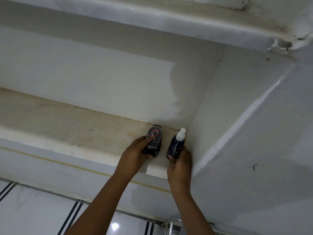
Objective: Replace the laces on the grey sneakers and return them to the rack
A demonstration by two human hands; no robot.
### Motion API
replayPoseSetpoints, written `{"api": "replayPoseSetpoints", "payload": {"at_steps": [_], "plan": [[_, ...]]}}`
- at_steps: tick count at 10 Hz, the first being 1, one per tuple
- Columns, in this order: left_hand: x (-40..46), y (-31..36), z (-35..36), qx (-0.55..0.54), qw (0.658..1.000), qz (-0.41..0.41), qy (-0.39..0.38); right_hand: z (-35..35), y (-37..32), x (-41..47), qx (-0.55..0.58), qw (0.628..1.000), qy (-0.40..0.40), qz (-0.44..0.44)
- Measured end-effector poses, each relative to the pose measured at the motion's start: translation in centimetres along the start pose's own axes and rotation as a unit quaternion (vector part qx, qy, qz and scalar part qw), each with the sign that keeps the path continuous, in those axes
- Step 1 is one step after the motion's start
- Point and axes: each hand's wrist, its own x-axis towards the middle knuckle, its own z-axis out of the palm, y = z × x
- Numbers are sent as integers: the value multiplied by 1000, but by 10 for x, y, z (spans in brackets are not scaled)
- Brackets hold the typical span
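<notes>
**Two hands on a high shelf**

The left hand [135,154] grips a dark shoe sponge pack [153,141] on the shelf [67,126]. The right hand [179,164] grips a dark spray bottle [176,145] beside the wall. The labels are too blurry to read. The grey sneakers and the rack are out of view.
</notes>
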Motion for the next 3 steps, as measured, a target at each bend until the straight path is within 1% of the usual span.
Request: {"api": "replayPoseSetpoints", "payload": {"at_steps": [2, 3], "plan": [[0, 2, 1, 19, 1000, -2, -15, -3, 0, 2, 25, 999, -31, 24], [-5, 2, 0, 46, 999, -11, -19, -3, -3, -1, 28, 997, -47, 52]]}}
